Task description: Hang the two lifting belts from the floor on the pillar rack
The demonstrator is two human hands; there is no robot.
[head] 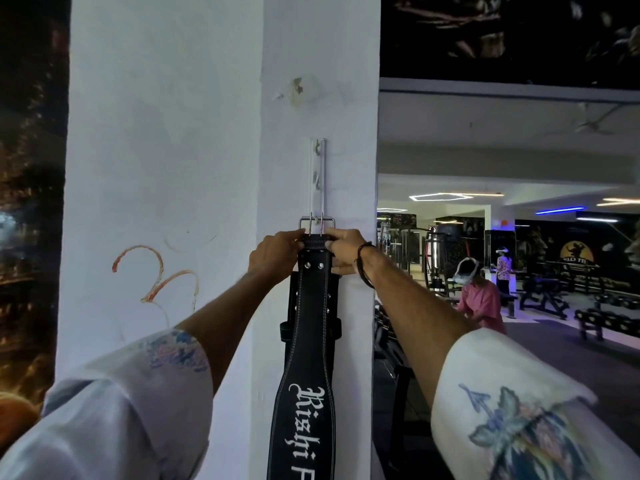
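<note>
A black leather lifting belt (308,341) with white lettering hangs down the white pillar (173,150). My left hand (275,254) and my right hand (341,251) both grip its top end, just under its steel buckle (317,223). The buckle sits against the lower end of the narrow white pillar rack (318,174), whose small hooks show above it. Behind this belt a second black belt (294,299) hangs against the pillar, mostly hidden, only its edges showing.
The pillar's right edge (377,202) borders an open gym floor with machines and dumbbell racks (595,323). A person in a pink top (481,303) bends nearby at right; another person (504,268) stands further back. A dark mural wall (31,202) is at left.
</note>
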